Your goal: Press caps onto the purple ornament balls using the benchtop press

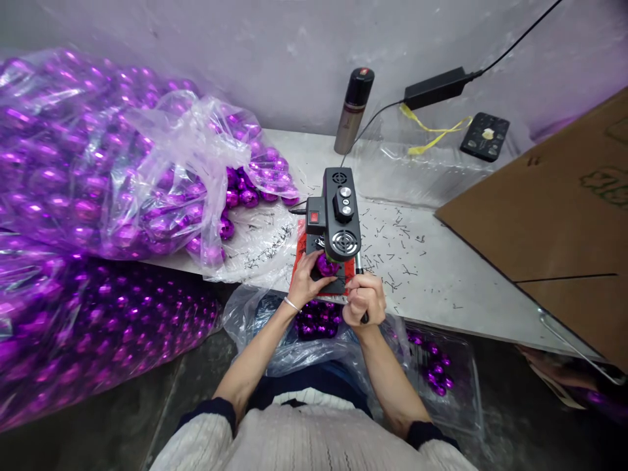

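A small black bench press (341, 212) with a red switch and silver buttons stands on a red mat (349, 268) at the bench's front edge. Under its head is a shiny purple ball (327, 265). My left hand (307, 278) has its thumb and fingers closed around that ball, steadying it on the press base. The press's lever handle (364, 317) is in the fist of my right hand (366, 301). More purple balls (318, 320) lie in clear plastic on my lap, just below the bench edge. The ball's underside is hidden.
Big clear bags of purple balls (98, 163) fill the left side. Behind the press stand a spray can (354, 111), a power adapter (436, 88) and a black box (485, 136). A cardboard box (554, 216) blocks the right. Dark scraps (402, 229) litter the bench.
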Motion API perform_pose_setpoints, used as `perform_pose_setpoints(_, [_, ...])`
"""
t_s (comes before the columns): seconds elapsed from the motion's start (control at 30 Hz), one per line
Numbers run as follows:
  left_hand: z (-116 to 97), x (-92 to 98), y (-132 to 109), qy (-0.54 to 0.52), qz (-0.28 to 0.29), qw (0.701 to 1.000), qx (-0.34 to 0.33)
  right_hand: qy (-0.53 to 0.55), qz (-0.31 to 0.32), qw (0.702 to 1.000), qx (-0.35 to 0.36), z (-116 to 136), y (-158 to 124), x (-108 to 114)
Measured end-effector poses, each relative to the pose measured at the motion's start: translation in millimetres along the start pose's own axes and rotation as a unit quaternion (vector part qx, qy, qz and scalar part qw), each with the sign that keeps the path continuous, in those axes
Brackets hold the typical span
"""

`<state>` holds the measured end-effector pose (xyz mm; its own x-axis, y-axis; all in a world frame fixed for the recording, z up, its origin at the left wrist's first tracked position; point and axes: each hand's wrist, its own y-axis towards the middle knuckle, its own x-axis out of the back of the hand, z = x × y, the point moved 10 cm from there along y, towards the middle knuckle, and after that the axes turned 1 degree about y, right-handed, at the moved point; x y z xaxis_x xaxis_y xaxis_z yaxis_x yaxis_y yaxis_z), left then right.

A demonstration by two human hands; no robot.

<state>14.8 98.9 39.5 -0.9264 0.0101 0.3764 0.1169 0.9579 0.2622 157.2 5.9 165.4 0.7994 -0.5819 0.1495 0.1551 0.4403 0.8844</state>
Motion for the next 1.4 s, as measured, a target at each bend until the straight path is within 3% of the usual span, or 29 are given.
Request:
perform_pose_setpoints(0.43, [2, -1.3, 1, -0.011, -0.004, 1.0, 0.006, 0.053, -0.03, 0.998, -0.019, -14, -17, -1])
perform_pose_setpoints(0.6, [3, -2.5, 0, -0.008, -0.005, 1.0, -0.008, 0.058, 0.002, 0.998, 0.009, -13, -20, -9])
perform_pose_setpoints(0.73, [2, -2.3, 3, -0.01, -0.006, 1.0, -0.012, 0.054, -0.03, 0.998, -0.007, -6, -3, 0])
perform_pose_setpoints(0.83, [-2, -0.2, 2, -0.009, -0.012, 1.0, -0.02, 0.028, -0.009, 0.998, -0.06, 1, 23, 3])
perform_pose_setpoints(1.0, [-15, 8.2, -37, 0.068, -0.047, 0.994, -0.078, 0.011, 0.032, 0.996, -0.085, 14, 49, 6])
perform_pose_setpoints(1.13, [-20, -5.7, -89, 0.188, -0.011, 0.97, -0.152, 0.014, 0.05, 0.997, -0.06, 15, 40, 5])
perform_pose_setpoints(1.23, [-18, -12.7, -103, 0.221, 0.012, 0.958, -0.18, 0.022, 0.045, 0.997, -0.05, 11, 32, 6])
perform_pose_setpoints(1.3, [-16, -1.0, -91, 0.22, -0.007, 0.96, -0.174, 0.027, 0.043, 0.998, -0.041, 10, 30, 6])
perform_pose_setpoints(1.4, [-8, 55.4, -48, 0.223, -0.123, 0.961, -0.105, 0.029, 0.043, 0.998, -0.028, 10, 30, 6])
